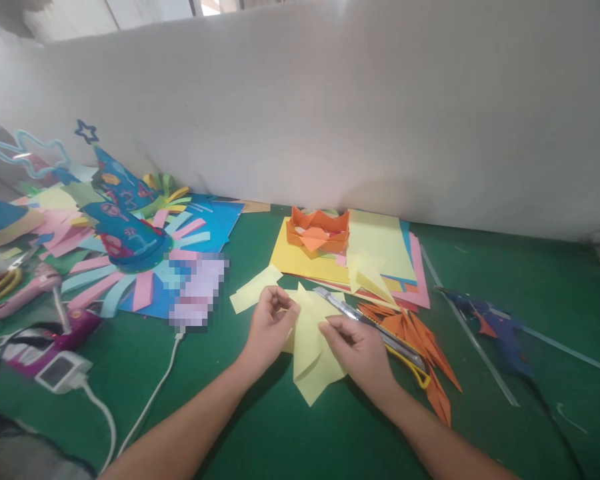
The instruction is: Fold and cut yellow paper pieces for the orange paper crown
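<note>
My left hand (pixel 269 327) and my right hand (pixel 360 350) both pinch a pale yellow folded paper piece (pixel 310 347) that lies on the green table (pixel 260 427). The left fingers grip its upper left edge, the right fingers its right side. A utility knife (pixel 375 330) with a yellow handle lies just beyond my right hand, on orange folded paper points (pixel 420 353). Loose pale yellow scraps (pixel 254 288) sit above my left hand.
A stack of coloured paper sheets (pixel 380 257) with an orange folded paper box (pixel 317 230) stands behind. A blue glue gun (pixel 495 330) lies at the right. At the left are a blue paper cone with strips (pixel 130 227), a pink glue gun (pixel 25 290) and a white power plug (pixel 63 372).
</note>
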Action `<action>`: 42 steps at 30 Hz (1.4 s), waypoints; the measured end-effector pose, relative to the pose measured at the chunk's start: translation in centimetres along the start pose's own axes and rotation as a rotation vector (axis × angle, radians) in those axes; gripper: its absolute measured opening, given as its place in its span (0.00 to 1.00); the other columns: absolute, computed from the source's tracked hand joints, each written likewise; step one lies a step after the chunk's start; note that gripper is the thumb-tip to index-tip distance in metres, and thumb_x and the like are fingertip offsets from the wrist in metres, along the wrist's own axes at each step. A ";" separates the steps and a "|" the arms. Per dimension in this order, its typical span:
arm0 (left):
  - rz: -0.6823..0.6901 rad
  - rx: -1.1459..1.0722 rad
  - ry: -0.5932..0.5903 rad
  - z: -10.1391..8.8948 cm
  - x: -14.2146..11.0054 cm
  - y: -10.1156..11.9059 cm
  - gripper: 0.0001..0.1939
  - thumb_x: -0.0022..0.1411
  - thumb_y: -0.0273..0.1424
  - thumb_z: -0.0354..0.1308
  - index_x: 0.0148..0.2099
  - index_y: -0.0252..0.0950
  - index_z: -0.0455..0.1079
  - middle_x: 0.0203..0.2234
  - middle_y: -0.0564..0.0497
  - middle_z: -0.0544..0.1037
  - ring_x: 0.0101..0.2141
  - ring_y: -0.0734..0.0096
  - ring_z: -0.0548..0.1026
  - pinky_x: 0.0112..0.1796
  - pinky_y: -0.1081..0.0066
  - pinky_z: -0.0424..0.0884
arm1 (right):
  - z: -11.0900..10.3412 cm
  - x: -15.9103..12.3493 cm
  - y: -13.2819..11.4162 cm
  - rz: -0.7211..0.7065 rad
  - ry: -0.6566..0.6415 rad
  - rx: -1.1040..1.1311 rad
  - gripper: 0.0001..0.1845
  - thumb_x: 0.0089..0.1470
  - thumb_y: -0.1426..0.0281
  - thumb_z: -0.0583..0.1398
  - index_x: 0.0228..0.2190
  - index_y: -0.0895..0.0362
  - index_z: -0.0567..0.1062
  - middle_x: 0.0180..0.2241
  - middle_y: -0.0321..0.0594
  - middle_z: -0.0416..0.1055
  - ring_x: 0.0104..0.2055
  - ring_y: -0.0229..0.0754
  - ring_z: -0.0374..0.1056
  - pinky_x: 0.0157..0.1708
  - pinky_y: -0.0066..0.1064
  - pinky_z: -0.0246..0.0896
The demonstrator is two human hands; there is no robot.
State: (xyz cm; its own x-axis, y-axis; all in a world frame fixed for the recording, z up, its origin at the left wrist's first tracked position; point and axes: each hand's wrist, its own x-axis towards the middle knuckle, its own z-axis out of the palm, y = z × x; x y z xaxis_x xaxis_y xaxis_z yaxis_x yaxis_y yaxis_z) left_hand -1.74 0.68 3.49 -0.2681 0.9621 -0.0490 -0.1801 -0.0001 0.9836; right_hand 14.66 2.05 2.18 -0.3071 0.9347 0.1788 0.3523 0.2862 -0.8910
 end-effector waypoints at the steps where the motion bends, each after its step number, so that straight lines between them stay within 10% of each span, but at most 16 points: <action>1: -0.001 0.000 0.003 -0.1 0.0 0.0 0.16 0.47 0.32 0.64 0.31 0.37 0.57 0.24 0.57 0.66 0.25 0.79 0.66 0.27 0.78 0.62 | 0.0 0.0 0.0 -0.005 0.002 -0.001 0.15 0.54 0.62 0.57 0.22 0.58 0.72 0.20 0.34 0.67 0.22 0.36 0.61 0.23 0.24 0.55; 16: -0.193 0.027 -0.159 -0.3 -0.1 -0.1 0.11 0.56 0.37 0.58 0.30 0.34 0.62 0.21 0.58 0.63 0.22 0.82 0.61 0.24 0.79 0.58 | 0.1 0.1 0.1 -0.028 0.066 0.044 0.12 0.53 0.64 0.58 0.24 0.58 0.75 0.22 0.35 0.72 0.24 0.38 0.66 0.25 0.25 0.60; 42: -0.016 0.317 -0.109 -0.7 0.1 -0.9 0.10 0.58 0.35 0.54 0.30 0.35 0.61 0.23 0.57 0.65 0.23 0.79 0.62 0.26 0.77 0.59 | -0.2 0.2 -0.1 -0.014 -0.005 0.118 0.13 0.54 0.64 0.57 0.23 0.58 0.73 0.21 0.36 0.70 0.23 0.37 0.64 0.24 0.25 0.59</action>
State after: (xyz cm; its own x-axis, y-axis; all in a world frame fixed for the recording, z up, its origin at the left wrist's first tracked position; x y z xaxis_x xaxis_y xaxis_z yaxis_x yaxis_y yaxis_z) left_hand -2.30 0.55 2.45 -0.1617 0.9848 -0.0630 0.1243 0.0836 0.9887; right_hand 14.77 2.23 2.35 -0.3162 0.9295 0.1900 0.2418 0.2726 -0.9312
